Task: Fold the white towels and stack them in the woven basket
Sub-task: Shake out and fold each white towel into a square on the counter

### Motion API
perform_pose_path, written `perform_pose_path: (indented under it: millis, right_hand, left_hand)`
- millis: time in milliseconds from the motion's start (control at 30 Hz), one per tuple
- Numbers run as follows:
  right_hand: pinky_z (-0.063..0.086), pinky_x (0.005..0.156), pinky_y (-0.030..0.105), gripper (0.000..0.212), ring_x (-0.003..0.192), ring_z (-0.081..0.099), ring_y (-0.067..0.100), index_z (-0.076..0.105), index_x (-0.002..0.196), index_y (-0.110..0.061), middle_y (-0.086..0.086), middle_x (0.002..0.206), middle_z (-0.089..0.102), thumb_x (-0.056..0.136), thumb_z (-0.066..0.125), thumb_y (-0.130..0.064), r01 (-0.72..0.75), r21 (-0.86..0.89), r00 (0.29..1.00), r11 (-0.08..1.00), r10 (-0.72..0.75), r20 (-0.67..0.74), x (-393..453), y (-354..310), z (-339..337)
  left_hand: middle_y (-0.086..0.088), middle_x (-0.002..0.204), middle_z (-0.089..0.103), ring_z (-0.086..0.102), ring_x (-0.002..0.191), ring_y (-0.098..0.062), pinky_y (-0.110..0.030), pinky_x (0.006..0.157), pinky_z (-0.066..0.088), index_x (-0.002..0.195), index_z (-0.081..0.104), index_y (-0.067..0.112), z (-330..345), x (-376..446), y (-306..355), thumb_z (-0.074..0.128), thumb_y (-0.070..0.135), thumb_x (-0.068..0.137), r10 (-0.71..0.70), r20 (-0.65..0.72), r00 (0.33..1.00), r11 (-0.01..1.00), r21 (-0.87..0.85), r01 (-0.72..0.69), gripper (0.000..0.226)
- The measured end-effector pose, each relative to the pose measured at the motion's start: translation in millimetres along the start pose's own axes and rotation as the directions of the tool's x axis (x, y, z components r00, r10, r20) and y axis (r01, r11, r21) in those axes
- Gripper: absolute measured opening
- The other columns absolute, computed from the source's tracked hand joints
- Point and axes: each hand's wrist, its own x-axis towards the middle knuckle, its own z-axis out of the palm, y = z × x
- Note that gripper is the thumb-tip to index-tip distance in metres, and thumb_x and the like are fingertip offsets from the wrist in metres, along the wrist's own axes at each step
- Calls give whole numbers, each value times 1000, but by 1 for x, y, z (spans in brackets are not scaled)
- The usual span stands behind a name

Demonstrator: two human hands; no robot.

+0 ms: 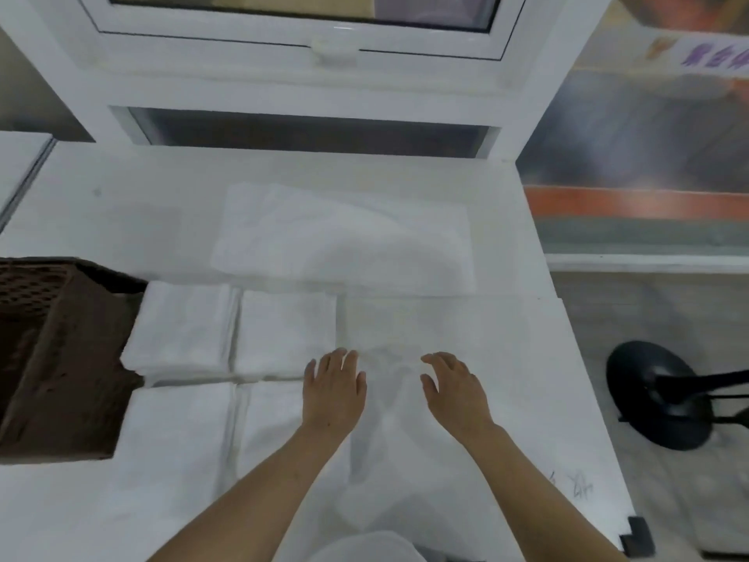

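Several folded white towels lie on the white table: one beside the basket, one to its right, and two more in front, a left one and a right one. A larger unfolded white towel is spread at the back. The brown woven basket stands at the left edge; its inside is mostly out of view. My left hand and my right hand hover with straight, relaxed fingers over a faint flat white cloth in front of me, holding nothing.
The white table ends at its right edge, where a black stool base stands on the floor. A white window frame rises behind the table. A second white surface adjoins at the far left.
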Motion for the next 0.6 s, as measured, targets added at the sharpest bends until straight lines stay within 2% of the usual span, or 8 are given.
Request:
perform_pose_path:
  millis: [100, 200, 467, 600]
  right_hand:
    - [51, 99, 42, 36, 125, 58, 24, 58, 138, -22, -2, 140, 58, 103, 54, -28, -42, 30, 999, 999, 43, -16, 29, 39, -23]
    - [49, 102, 41, 37, 127, 56, 23, 56, 139, -23, -2, 142, 56, 103, 52, -28, -66, 35, 998, 997, 66, -18, 58, 75, -43]
    - [45, 108, 42, 41, 133, 51, 22, 52, 143, -25, -2, 147, 53, 103, 52, -29, -92, 19, 995, 996, 91, 52, 129, 157, -56]
    - [39, 117, 44, 52, 150, 34, 23, 39, 153, -26, 1, 164, 36, 103, 52, -34, -57, -11, 982, 998, 59, 180, 149, 187, -45]
  left_hand:
    - [5, 130, 62, 58, 119, -19, -39, 105, 40, 141, 49, 24, -1, 41, 45, 37, 42, 105, 53, 93, 994, 998, 12, -54, 42]
    - [3, 130, 61, 56, 118, -20, -37, 98, 41, 142, 46, 24, 2, 84, 88, 33, 43, 107, 118, 97, 988, 992, 29, -121, 43]
    - [3, 124, 63, 56, 116, -22, -37, 94, 43, 127, 61, 24, 50, 199, 179, 51, 38, 102, 150, 38, 988, 988, -46, -148, 30]
    - [2, 123, 63, 57, 117, -23, -38, 95, 43, 121, 65, 24, 75, 237, 200, 58, 36, 99, 137, -6, 991, 988, -65, -137, 26]
